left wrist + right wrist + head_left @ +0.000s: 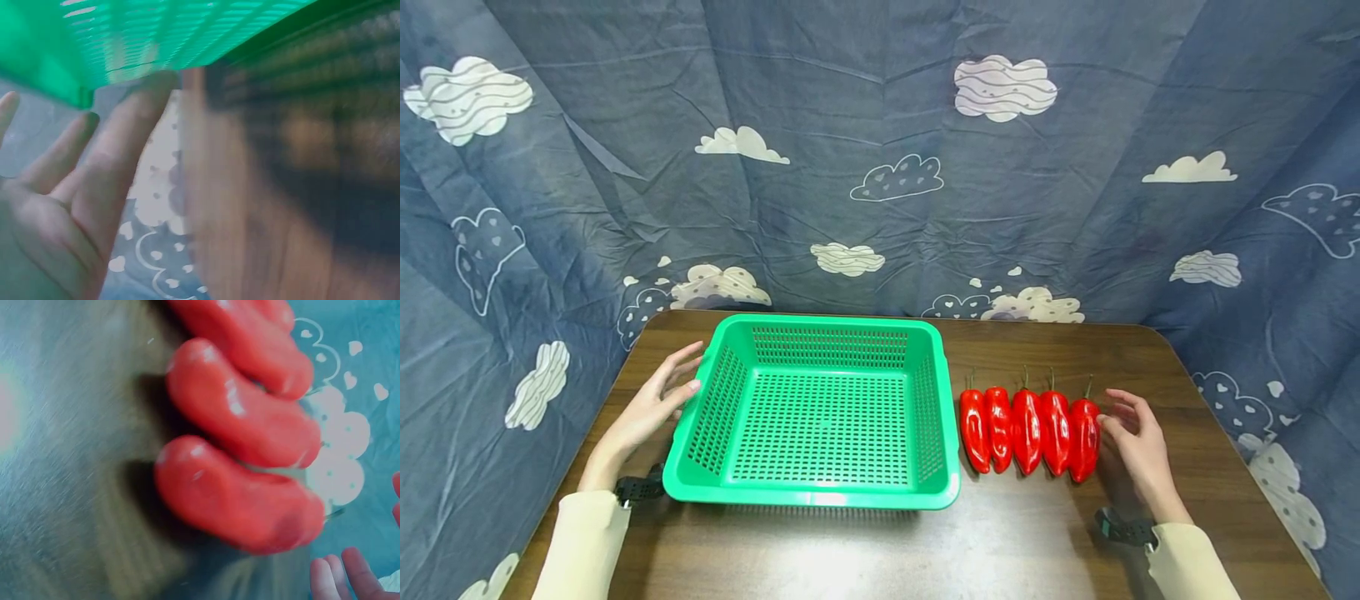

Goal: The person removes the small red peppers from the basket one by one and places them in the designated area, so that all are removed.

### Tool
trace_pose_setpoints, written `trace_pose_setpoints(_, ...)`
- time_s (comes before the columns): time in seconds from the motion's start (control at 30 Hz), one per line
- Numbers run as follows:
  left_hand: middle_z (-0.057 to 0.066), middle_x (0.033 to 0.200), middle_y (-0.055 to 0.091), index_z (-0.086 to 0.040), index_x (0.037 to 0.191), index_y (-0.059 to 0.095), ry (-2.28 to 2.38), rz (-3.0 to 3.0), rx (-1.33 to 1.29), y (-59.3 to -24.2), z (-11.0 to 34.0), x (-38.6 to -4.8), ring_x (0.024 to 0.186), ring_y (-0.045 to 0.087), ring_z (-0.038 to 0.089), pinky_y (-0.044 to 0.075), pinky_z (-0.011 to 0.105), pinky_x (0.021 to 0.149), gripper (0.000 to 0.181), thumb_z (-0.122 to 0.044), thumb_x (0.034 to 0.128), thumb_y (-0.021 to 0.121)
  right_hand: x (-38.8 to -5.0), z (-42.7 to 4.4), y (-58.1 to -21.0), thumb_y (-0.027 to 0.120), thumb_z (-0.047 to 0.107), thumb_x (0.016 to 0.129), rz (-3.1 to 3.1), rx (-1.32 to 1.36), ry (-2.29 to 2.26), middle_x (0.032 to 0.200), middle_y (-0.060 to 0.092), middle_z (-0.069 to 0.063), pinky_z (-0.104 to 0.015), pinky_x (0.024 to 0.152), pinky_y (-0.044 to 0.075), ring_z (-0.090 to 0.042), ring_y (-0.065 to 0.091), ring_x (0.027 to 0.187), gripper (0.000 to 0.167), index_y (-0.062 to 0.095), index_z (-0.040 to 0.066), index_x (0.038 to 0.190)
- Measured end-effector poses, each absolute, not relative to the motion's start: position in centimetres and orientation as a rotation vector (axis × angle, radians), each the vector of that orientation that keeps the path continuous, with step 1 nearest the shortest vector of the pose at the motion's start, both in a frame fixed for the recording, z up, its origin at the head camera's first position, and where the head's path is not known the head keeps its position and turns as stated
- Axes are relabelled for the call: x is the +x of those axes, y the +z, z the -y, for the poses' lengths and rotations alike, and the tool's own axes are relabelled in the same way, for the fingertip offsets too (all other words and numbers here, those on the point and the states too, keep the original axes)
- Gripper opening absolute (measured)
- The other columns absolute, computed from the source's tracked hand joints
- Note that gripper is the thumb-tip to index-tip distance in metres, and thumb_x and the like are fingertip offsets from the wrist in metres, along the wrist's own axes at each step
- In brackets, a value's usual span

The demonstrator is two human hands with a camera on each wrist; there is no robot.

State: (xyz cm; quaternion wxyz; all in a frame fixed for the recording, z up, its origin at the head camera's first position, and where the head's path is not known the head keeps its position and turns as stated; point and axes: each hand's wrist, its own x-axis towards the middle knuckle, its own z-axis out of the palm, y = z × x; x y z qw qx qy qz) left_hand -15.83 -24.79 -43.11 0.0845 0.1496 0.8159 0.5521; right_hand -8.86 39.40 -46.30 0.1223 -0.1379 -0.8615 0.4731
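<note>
A green plastic basket (808,498) with slotted walls stands on the left half of the table. My left hand (647,407) is at its left rim, fingers extended; in the left wrist view the fingers (122,134) reach up beside the basket wall (150,37), and whether they touch it I cannot tell. Several shiny red peppers (1027,429) lie side by side in a row right of the basket, most with visible stems. My right hand (1138,446) is beside the rightmost pepper (1084,442), loosely bent and holding nothing; its thumb is very near that pepper, contact unclear.
The dark brown wooden table (992,546) has rounded far corners. Behind it and at both sides hangs a blue curtain (820,92) with white cloud prints. A black strap device (1126,528) sits on the right wrist, another (642,487) on the left.
</note>
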Motion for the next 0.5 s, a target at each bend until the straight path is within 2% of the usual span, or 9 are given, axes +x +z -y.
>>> trace_pose_setpoints(0.07, 0.028, 0.151, 0.020, -0.013, 0.154, 0.014, 1.643, -2.448, 0.471, -42.6, 25.1, -15.7, 0.124, 0.040, 0.043, 0.051, 0.040, 0.075, 0.059, -0.018, 0.1032, 0.044, -9.0, -39.2, -45.9, 0.053, 0.014, 0.097, 2.515, -0.399, 1.367, 0.125, 0.045, -0.019, -0.005, 0.074, 0.038, -0.021, 0.047, 0.107, 0.047, 0.038, -0.001, 0.138)
trace_pose_setpoints(0.2, 0.028, 0.149, 0.021, -0.008, 0.153, 0.016, 1.650, -2.503, 0.559, -41.2, 25.4, -15.3, 0.120, 0.047, 0.026, 0.050, 0.026, 0.081, 0.058, -0.011, 0.1024, 0.044, -9.3, -38.5, -44.9, 0.054, 0.015, 0.096, 2.503, -0.378, 1.371, 0.124, 0.047, -0.014, -0.006, 0.077, 0.037, -0.005, 0.047, 0.102, 0.048, 0.037, 0.000, 0.140)
trace_pose_setpoints(0.27, 0.028, 0.148, 0.023, -0.007, 0.152, 0.018, 1.650, -2.541, 0.600, -40.3, 25.3, -15.2, 0.122, 0.046, 0.027, 0.046, 0.018, 0.085, 0.057, -0.008, 0.1015, 0.045, -9.4, -38.0, -44.4, 0.053, 0.015, 0.097, 2.508, -0.357, 1.365, 0.126, 0.046, -0.017, -0.007, 0.077, 0.037, -0.003, 0.046, 0.101, 0.049, 0.037, -0.001, 0.140)
trace_pose_setpoints(0.37, 0.025, 0.149, 0.025, -0.009, 0.152, 0.020, 1.601, -2.605, 0.622, -38.8, 24.9, -15.0, 0.129, 0.036, 0.040, 0.039, 0.013, 0.089, 0.058, -0.009, 0.1009, 0.047, -9.6, -37.1, -43.6, 0.051, 0.016, 0.097, 2.527, -0.310, 1.336, 0.131, 0.044, -0.021, -0.011, 0.080, 0.036, -0.013, 0.047, 0.106, 0.049, 0.036, 0.000, 0.141)
trace_pose_setpoints(0.43, 0.023, 0.150, 0.025, -0.010, 0.152, 0.021, 1.558, -2.635, 0.624, -37.9, 24.5, -14.8, 0.131, 0.029, 0.046, 0.037, 0.025, 0.098, 0.058, -0.011, 0.1008, 0.048, -9.8, -36.5, -43.1, 0.050, 0.017, 0.098, 2.539, -0.267, 1.317, 0.133, 0.043, -0.023, -0.017, 0.083, 0.036, -0.023, 0.046, 0.110, 0.049, 0.036, 0.001, 0.142)
trace_pose_setpoints(0.5, 0.018, 0.152, 0.024, -0.015, 0.153, 0.022, 1.512, -2.649, 0.621, -37.2, 23.9, -14.7, 0.135, 0.023, 0.045, 0.032, 0.043, 0.104, 0.059, -0.014, 0.1008, 0.049, -10.0, -35.8, -42.6, 0.050, 0.017, 0.098, 2.544, -0.215, 1.291, 0.134, 0.042, -0.023, -0.021, 0.086, 0.035, -0.033, 0.044, 0.113, 0.049, 0.036, 0.002, 0.142)
